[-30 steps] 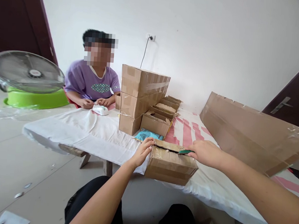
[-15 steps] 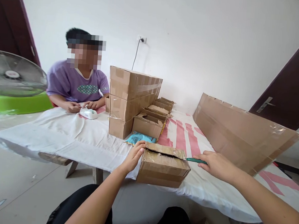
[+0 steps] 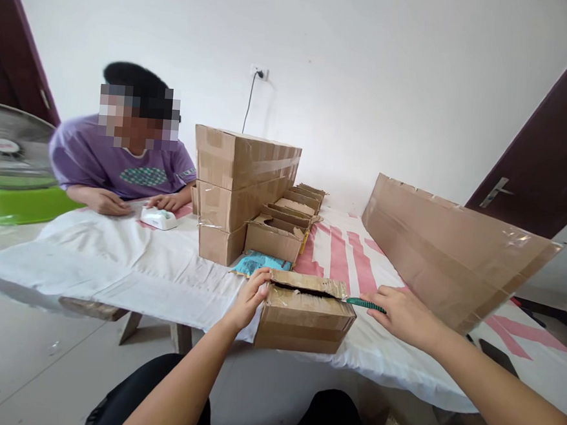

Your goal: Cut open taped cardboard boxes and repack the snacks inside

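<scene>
A small taped cardboard box (image 3: 303,317) lies at the table's near edge, its top flap partly raised. My left hand (image 3: 251,297) grips the box's left end, fingers curled over the top. My right hand (image 3: 402,315) is closed on a green-handled knife (image 3: 364,303), whose tip sits at the box's right top edge.
A stack of cardboard boxes (image 3: 239,190) and several open small boxes (image 3: 282,228) stand behind, with a teal packet (image 3: 260,263) in front. A large flat carton (image 3: 450,250) leans at right. Another person in a purple shirt (image 3: 122,162) sits far left with a white device (image 3: 159,217). A fan (image 3: 6,148) stands left.
My right hand drew the green knife rightward from the middle of the box's top to its right edge. The view panned right; my left hand stayed on the box.
</scene>
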`<control>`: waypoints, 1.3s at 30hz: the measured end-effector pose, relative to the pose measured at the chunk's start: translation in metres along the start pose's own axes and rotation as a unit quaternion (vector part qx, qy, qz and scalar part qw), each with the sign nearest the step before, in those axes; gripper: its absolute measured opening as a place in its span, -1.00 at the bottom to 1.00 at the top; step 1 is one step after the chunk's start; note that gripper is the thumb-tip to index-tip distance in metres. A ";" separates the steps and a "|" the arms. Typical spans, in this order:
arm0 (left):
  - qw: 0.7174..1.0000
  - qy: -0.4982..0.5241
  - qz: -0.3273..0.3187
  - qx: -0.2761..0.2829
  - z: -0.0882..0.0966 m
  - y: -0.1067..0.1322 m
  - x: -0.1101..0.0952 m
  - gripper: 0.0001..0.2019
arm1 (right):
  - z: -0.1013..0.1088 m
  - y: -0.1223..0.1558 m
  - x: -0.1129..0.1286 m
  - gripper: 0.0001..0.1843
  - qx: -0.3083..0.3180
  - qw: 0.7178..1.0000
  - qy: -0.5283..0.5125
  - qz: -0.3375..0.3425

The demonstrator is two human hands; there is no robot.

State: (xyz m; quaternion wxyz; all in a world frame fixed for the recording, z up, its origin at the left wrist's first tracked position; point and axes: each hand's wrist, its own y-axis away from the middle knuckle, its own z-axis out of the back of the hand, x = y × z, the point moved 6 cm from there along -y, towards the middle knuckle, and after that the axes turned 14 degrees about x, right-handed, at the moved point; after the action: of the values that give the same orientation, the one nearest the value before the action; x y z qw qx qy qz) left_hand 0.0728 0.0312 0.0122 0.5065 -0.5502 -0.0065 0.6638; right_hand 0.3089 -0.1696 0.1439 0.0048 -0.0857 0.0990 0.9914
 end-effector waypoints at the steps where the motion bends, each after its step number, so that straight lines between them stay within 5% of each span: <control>1: 1.000 0.003 -0.004 0.008 -0.001 0.000 -0.002 -0.42 | 0.000 0.000 0.000 -0.65 0.001 1.000 0.008 -0.006; 15: 0.997 0.067 -0.007 0.034 -0.002 -0.002 -0.004 -0.47 | 0.004 0.007 0.008 -0.68 -0.010 0.998 0.051 -0.027; 23: 0.995 0.087 -0.016 0.037 -0.003 -0.001 -0.001 -0.48 | 0.011 0.026 -0.042 -0.65 -0.023 0.994 -0.104 -0.026; 26: 0.995 0.088 -0.013 0.032 -0.003 -0.002 -0.002 -0.46 | -0.017 0.019 -0.074 -0.60 -0.066 0.979 -0.188 -0.051; 34: 0.994 0.101 -0.012 0.049 -0.005 -0.003 -0.004 -0.45 | -0.161 -0.009 -0.117 -0.61 -0.103 0.959 -0.206 -0.168; 39: 0.993 0.108 -0.012 0.041 -0.005 -0.001 0.003 -0.45 | -0.188 0.006 -0.127 -0.62 -0.117 0.949 -0.213 -0.203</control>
State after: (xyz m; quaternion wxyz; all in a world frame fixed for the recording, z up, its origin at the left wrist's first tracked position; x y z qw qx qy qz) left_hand 0.0771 0.0308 0.0087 0.5346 -0.5976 0.0688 0.5936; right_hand 0.4661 -0.2117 -0.0151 0.2169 0.1088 -0.0404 0.9693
